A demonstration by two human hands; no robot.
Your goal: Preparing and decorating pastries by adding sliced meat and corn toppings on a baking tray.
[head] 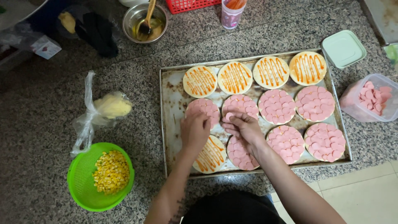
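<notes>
- Over the baking tray (170, 124), sausage slices (229, 116) are pinched in the right hand (244, 129) fingers.
- Left hand (194, 130) fingers are curled on a sausage-covered dough round (205, 107).
- Corn strainer (89, 191) is parked on the worktop (49, 116).

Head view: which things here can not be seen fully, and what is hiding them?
- Left hand: covers part of a sausage-topped round; a slice in its grip cannot be made out.
- Right hand and forearm: hide part of another round.
- Red basket and pink cup: cut off by the top edge.
- Dark bag: contents hidden.
</notes>
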